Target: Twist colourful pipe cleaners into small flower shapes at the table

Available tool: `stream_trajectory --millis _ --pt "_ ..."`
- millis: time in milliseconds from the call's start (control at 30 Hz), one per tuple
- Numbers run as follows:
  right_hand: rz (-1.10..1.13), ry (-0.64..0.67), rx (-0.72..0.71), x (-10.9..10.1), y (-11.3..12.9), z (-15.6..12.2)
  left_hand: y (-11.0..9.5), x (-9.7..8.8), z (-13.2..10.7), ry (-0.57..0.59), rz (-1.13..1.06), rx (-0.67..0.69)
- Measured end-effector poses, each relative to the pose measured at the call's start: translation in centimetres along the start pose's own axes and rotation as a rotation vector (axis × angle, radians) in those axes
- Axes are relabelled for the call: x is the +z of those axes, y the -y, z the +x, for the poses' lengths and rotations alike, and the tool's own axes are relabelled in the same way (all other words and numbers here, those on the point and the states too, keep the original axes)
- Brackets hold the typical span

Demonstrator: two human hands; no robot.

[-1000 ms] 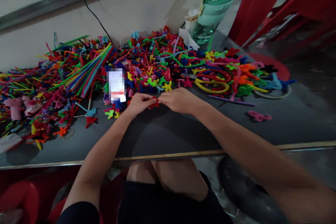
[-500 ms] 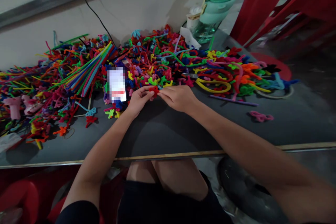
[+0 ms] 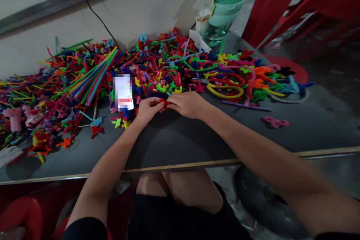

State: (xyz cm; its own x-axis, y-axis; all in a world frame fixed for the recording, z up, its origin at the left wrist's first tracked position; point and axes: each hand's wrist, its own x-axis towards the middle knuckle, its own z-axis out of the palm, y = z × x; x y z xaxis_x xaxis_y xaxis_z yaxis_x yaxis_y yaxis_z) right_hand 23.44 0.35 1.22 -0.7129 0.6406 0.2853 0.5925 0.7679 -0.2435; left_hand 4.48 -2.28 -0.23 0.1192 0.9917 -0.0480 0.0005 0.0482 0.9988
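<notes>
A small red pipe-cleaner shape is pinched between my two hands above the front part of the dark table. My left hand grips it from the left with thumb and forefinger. From the right, the fingertips of my right hand close on its other side, and they hide part of it. Just beyond the hands lies a thick heap of coloured pipe-cleaner pieces. A lit phone, its screen blurred out, leans on the heap to the left of my left hand.
Scissors with yellow and red handles lie right of my hands, near a purple stem and a pink looped piece. A bundle of straight pipe cleaners rests on the left. A green bottle stands at the back; red chairs are beyond.
Both hands stay on the red piece, which now sits slightly lower with less of it showing between the fingers. The whole view has shifted a little.
</notes>
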Motion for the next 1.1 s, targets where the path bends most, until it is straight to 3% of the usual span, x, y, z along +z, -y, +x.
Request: stream_trajectory --millis 300,633,833,1000,1100 --pt "-0.134 -0.089 -0.136 0.7 -0.2 -0.2 -0.6 -0.4 0.0 0.05 0.087 -0.069" --pt "-0.1 -0.015 -0.051 0.7 0.2 -0.1 -0.6 -0.5 -0.1 0.067 0.121 -0.05" --pt "-0.138 -0.107 0.089 0.7 0.2 -0.2 0.5 -0.2 0.1 0.019 -0.007 0.069" --pt "-0.055 -0.072 0.029 0.5 -0.1 -0.2 0.8 0.0 0.2 -0.069 0.025 0.13" --pt "-0.029 -0.128 0.057 0.4 -0.3 -0.1 0.7 -0.2 0.2 -0.051 0.068 0.15"
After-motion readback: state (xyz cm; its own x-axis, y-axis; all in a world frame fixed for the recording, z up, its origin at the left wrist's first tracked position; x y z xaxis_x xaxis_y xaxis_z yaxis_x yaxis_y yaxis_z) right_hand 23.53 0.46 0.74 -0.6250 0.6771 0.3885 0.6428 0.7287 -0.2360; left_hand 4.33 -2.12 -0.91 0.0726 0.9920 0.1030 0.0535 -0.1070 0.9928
